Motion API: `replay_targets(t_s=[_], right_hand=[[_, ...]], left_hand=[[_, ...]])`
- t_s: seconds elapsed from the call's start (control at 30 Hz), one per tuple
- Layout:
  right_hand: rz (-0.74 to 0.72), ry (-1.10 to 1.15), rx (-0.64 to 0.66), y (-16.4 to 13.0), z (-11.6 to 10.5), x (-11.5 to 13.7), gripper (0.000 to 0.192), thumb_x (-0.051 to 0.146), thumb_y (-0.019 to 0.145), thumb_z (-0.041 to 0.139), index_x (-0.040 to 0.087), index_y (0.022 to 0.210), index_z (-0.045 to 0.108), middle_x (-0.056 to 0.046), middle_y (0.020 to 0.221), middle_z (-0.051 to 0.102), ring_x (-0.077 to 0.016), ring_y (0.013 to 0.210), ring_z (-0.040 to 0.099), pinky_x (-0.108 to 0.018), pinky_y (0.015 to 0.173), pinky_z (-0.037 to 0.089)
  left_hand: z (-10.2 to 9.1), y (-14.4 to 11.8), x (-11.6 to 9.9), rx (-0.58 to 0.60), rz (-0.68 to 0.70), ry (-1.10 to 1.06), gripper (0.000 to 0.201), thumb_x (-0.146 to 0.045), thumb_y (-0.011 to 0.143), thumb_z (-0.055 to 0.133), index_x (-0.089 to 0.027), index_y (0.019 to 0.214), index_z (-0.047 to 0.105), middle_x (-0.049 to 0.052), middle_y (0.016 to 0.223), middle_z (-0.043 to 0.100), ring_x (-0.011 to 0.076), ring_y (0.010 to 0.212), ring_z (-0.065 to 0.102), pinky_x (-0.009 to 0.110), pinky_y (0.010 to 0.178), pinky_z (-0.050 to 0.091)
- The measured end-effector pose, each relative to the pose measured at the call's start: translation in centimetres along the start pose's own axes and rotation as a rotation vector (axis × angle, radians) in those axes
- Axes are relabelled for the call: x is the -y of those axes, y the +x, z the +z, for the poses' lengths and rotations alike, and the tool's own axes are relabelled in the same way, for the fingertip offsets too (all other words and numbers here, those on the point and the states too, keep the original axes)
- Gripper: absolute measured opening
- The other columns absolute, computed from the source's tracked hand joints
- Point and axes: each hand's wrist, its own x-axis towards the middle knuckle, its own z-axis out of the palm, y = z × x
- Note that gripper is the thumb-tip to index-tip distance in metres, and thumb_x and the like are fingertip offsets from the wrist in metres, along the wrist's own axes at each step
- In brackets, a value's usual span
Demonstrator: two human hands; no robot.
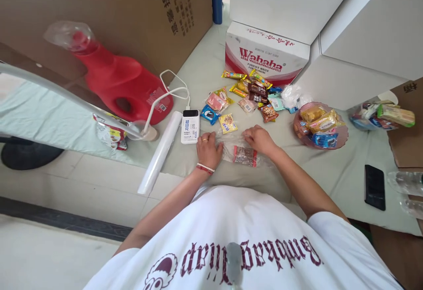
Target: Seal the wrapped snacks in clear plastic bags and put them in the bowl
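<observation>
My left hand [209, 150] lies on the pale green cloth beside a white power bank [190, 132]. Its fingers rest low with the thumb apart, at the left edge of a sheet of clear plastic film [228, 150]. My right hand [259, 139] has its fingers closed on the film's far right part. Under or inside the film lies a dark snack packet with red ends [245, 156]; which of the two I cannot tell. Just beyond sit a yellow snack packet [228, 123], a blue snack packet [210, 114] and a pink snack packet [217, 102].
Several wrapped snacks [257, 91] lie before a Wahaha carton [264, 56]. A pink bowl [343, 136] of snacks stands right, near a black phone [375, 187]. At left are a film roll [160, 153], a red jug [124, 83] and a white cable [155, 100].
</observation>
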Motion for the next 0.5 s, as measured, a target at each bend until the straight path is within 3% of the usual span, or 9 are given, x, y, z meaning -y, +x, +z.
replay_targets(t_s=[0.13,0.23,0.33,0.4,0.5], right_hand=[[-0.246,-0.065,0.065,-5.2,1.7,1.4,0.042,0.014,0.096,0.056,0.029,0.132,0.072,-0.011,0.097,0.069,-0.0259,0.095,0.056,-0.034,0.084,0.047],[-0.190,-0.094,0.026,-8.2,3.1,2.0,0.061,0.008,0.095,0.052,0.036,0.149,0.059,-0.012,0.109,0.064,-0.0269,0.098,0.054,-0.036,0.085,0.048],[-0.145,-0.004,-0.030,-9.5,4.3,2.0,0.061,0.008,0.094,0.052,0.035,0.148,0.059,-0.011,0.114,0.060,-0.0270,0.106,0.053,-0.042,0.099,0.048],[-0.158,0.108,-0.070,-10.1,5.0,1.6,0.049,0.015,0.095,0.055,0.029,0.141,0.064,-0.012,0.120,0.058,-0.0277,0.112,0.052,-0.046,0.104,0.047],[-0.099,0.297,-0.225,-11.4,5.9,0.5,0.039,0.026,0.100,0.051,0.025,0.137,0.064,-0.013,0.124,0.058,-0.0267,0.114,0.055,-0.046,0.102,0.051]], left_hand=[[-1.0,0.3,0.5,0.013,-0.034,-0.062,0.017,-0.032,0.089,0.059,-0.019,0.092,0.070,0.014,0.108,0.065,0.0339,0.110,0.058,0.050,0.098,0.048],[-2.5,-0.2,-0.4,0.080,-0.046,-0.266,0.016,-0.032,0.091,0.055,-0.021,0.086,0.065,0.006,0.088,0.064,0.0229,0.084,0.062,0.038,0.081,0.052],[-3.2,-1.0,-3.0,0.270,0.019,-0.483,0.019,-0.036,0.095,0.054,-0.021,0.094,0.066,-0.001,0.074,0.064,0.0169,0.067,0.060,0.030,0.067,0.050],[-2.7,-1.5,-5.2,0.395,0.155,-0.532,0.022,-0.029,0.096,0.051,-0.021,0.103,0.070,0.001,0.086,0.073,0.0174,0.076,0.065,0.031,0.074,0.054],[-0.8,-2.0,-7.5,0.495,0.371,-0.383,0.033,-0.014,0.094,0.045,-0.021,0.105,0.075,0.007,0.108,0.076,0.0223,0.101,0.067,0.040,0.098,0.054]])
